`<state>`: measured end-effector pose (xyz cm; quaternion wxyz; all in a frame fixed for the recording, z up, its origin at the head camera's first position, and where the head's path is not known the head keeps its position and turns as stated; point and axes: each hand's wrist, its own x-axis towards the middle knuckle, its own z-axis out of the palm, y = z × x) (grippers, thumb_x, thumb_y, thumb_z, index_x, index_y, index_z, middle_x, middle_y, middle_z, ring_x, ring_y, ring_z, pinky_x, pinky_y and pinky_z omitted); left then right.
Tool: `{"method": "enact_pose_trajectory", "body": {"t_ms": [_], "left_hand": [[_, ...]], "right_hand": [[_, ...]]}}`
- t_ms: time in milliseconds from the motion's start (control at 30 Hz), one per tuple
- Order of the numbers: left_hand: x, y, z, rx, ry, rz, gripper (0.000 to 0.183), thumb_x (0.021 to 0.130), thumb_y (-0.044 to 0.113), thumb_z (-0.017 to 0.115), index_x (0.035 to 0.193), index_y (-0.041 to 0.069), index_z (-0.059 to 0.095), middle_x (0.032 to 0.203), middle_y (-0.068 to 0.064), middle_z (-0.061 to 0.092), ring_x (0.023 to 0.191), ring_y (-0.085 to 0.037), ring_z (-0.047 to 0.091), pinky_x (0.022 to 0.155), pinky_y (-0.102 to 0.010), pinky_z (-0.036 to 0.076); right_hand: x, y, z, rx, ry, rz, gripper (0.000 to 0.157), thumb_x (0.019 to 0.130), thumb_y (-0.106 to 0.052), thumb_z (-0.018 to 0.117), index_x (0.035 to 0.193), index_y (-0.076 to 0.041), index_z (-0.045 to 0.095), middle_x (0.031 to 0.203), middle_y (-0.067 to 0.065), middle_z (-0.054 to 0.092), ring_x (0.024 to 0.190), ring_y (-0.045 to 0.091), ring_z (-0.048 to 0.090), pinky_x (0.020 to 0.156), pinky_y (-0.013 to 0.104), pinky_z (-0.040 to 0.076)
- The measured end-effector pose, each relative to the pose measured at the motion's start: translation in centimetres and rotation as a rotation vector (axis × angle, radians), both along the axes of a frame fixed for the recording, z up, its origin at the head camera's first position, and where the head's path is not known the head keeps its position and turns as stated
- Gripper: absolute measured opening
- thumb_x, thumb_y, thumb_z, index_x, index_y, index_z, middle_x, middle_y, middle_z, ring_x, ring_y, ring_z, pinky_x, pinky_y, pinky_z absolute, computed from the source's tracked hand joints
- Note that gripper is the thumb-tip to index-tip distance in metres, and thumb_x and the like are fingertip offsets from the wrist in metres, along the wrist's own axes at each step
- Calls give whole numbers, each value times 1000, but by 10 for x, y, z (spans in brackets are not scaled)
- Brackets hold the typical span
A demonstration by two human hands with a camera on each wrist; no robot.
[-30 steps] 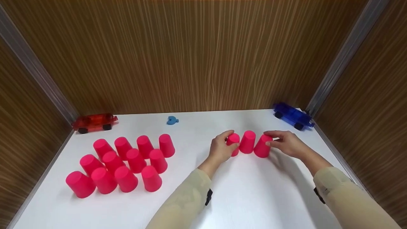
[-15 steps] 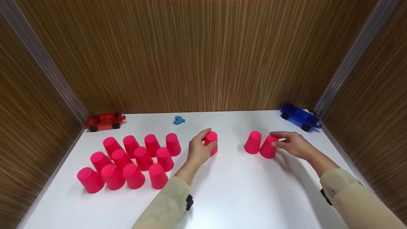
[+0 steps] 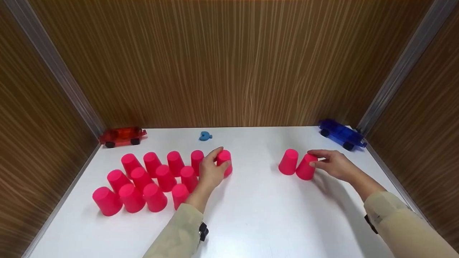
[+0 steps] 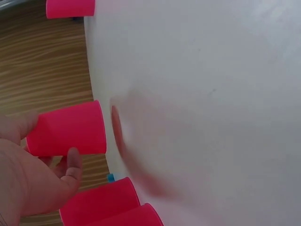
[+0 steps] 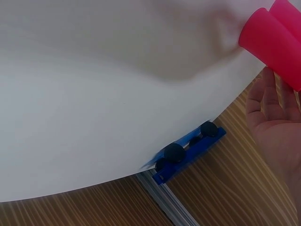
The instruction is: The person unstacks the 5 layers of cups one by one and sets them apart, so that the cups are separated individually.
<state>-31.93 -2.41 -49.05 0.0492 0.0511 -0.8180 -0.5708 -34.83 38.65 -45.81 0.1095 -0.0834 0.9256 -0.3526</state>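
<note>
My left hand (image 3: 211, 172) grips an upside-down pink cup (image 3: 225, 162) between thumb and fingers, at the right end of a group of similar cups. A shadow gap shows below this cup's rim in the left wrist view, so it hangs just over the white table (image 3: 258, 208). On the right, my right hand (image 3: 335, 166) pinches the upper part of another inverted pink cup (image 3: 306, 168), which stands on the table. Close to its left stands a third pink cup (image 3: 288, 163). Several inverted cups (image 3: 141, 178) stand in three rows at the left; my left forearm partly covers the nearest-right one.
A red toy car (image 3: 122, 136) sits in the back left corner and a blue toy car (image 3: 342, 134) in the back right. Near the back edge lies a small light-blue piece (image 3: 204, 136). Wood-grain panels (image 3: 233, 64) enclose the table at the back and sides.
My left hand has carried its cup leftward, away from the two right-hand cups and up beside the group. My right hand has kept its hold on the rightmost cup. The view has shifted slightly.
</note>
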Motion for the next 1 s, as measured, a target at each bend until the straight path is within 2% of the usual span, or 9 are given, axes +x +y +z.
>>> {"method": "enact_pose_trajectory", "body": {"t_ms": [433,667,1000], "left_hand": [[-2,-5,-5,-10,-14,49,67,95,10,81,156,16,55,150,-12,60,141,-34,52,108,-47,53],[-2,-7,-6,15,9,52,64,95,9,80,154,13,56,148,-14,60,139,-34,54,108,-47,53],[-1,-7,-8,5,-18,46,65,96,10,79,156,15,55,151,-12,59,140,-34,52,107,-48,54]], "right_hand": [[0,1,-1,-3,-6,-5,64,104,-35,71,157,-7,51,152,24,55,131,50,58,102,51,57],[1,1,-1,-28,17,0,60,104,-30,71,156,-5,53,149,24,58,128,48,62,100,49,58],[2,1,0,-21,21,7,60,104,-30,71,156,-4,53,150,24,57,128,48,61,103,51,56]]}}
